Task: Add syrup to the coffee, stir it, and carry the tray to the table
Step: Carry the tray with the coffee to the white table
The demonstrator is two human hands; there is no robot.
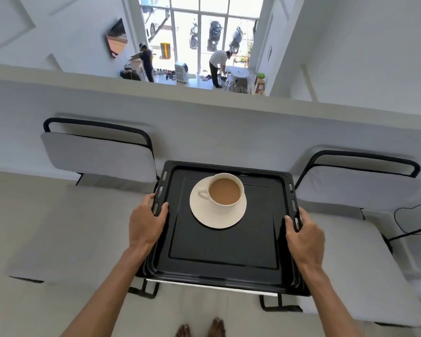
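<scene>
While the left hand (146,222) and right hand (304,237) clamp the opposite side rims of the black tray (224,249), thumbs hooked over the edges, it is held level above the floor. On its far half the cup (225,189) of milky coffee sits on its saucer (218,215). No syrup or spoon shows, so adding and stirring look done; carrying remains. A pale table (338,259) lies close on the right, another surface on the left, with two grey chairs (100,154) against the low wall ahead.
</scene>
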